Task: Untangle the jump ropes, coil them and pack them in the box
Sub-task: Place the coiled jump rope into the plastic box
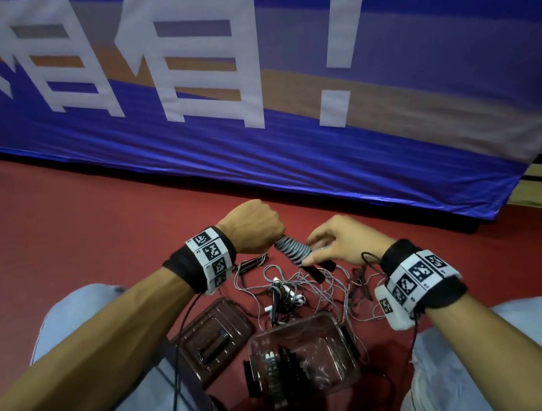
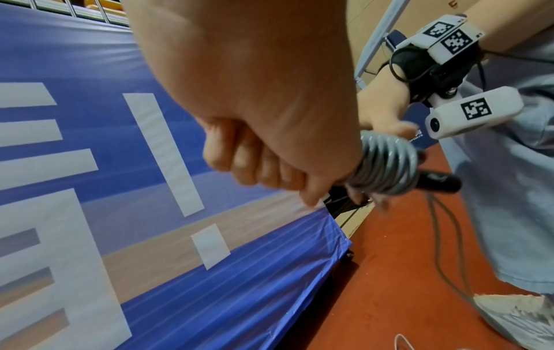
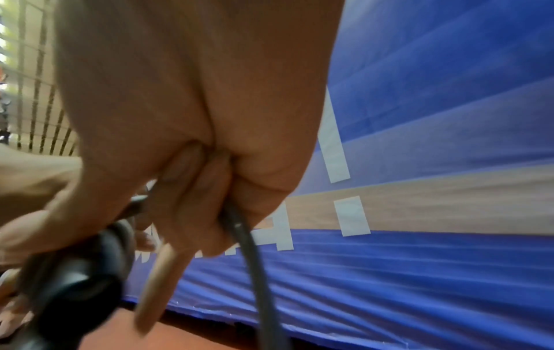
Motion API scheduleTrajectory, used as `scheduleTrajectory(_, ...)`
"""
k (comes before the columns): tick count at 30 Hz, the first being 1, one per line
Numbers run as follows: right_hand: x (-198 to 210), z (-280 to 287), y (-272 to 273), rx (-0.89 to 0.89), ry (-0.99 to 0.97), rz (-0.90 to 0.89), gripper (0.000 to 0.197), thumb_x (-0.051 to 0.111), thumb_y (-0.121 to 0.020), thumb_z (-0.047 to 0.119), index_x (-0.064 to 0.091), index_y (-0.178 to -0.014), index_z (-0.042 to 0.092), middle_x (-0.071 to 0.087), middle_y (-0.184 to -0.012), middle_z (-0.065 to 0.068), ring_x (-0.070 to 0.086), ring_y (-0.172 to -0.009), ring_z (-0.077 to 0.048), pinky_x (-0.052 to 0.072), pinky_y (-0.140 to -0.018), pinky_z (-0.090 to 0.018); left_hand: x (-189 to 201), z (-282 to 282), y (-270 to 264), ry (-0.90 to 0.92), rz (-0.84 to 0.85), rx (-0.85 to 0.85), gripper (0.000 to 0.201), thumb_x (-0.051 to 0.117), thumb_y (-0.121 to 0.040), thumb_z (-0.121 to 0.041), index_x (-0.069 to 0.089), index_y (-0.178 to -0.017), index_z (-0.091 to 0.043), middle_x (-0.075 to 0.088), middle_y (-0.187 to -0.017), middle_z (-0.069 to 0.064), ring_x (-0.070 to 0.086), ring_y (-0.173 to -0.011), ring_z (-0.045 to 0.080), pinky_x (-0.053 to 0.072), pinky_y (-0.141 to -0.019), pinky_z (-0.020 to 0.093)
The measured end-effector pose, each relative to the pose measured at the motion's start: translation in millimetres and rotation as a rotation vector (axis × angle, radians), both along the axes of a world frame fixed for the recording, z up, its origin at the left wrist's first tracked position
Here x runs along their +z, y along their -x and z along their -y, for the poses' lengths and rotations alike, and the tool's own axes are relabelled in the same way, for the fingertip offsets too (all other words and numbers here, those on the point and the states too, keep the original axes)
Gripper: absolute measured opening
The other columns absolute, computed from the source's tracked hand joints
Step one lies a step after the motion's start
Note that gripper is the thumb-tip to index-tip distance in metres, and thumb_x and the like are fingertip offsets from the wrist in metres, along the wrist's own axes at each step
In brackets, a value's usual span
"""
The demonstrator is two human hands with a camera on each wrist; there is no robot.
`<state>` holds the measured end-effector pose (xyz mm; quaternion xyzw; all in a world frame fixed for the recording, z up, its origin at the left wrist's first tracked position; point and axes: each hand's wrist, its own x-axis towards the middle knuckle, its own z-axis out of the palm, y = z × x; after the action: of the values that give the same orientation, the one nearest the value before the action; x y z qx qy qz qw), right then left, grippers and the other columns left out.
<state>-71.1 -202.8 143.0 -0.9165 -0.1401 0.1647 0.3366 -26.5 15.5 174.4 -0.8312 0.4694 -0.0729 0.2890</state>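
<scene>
My left hand (image 1: 258, 228) grips the upper end of a jump rope's black handles, with grey cord wound round them in a tight coil (image 1: 292, 250). The same coil (image 2: 386, 165) shows in the left wrist view, black handle ends (image 2: 436, 181) sticking out below it. My right hand (image 1: 337, 242) pinches the grey cord (image 3: 252, 239) beside the coil's lower end. A tangle of grey ropes (image 1: 305, 288) with black and white handles lies on the red floor below both hands. The clear plastic box (image 1: 312, 355) sits nearest me and holds coiled ropes (image 1: 280, 375).
The box's brown-tinted lid (image 1: 213, 335) lies on the floor left of the box. A blue banner (image 1: 287, 120) with white characters stands just beyond the hands. My knees in light trousers (image 1: 85, 325) flank the box on both sides.
</scene>
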Motion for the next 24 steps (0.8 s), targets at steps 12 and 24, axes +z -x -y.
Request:
scheduleTrajectory(12, 10.7, -24.6, 18.0, 0.283, -0.685, -0.545, 0.048, 0.074, -0.09, 0.044, 0.072, -0.106, -0.001, 0.076, -0.107, -0.017, 0.032, -0.04, -0.002, 0.022, -0.037, -0.016, -0.5, -26.8, -12.2, 0.714, 0.137, -0.382, 0.039, 0.053, -0.103, -0.037, 0.055, -0.069, -0.018, 0.059, -0.06, -0.001, 0.055, -0.046, 0.024, 0.046, -0.042, 0.03)
scheduleTrajectory(24, 9.8, -34.1, 17.3, -0.034, -1.333, -0.506, 0.035, 0.044, -0.099, 0.03, 0.06, -0.1, 0.0, 0.058, -0.056, 0.005, 0.017, -0.032, -0.007, 0.02, -0.035, -0.011, -7.4, 0.9, 15.9, 1.221, -0.171, 0.415, 0.035, 0.053, -0.089, -0.036, 0.052, -0.061, -0.017, 0.058, -0.056, 0.003, 0.055, -0.058, 0.039, 0.046, -0.053, 0.037)
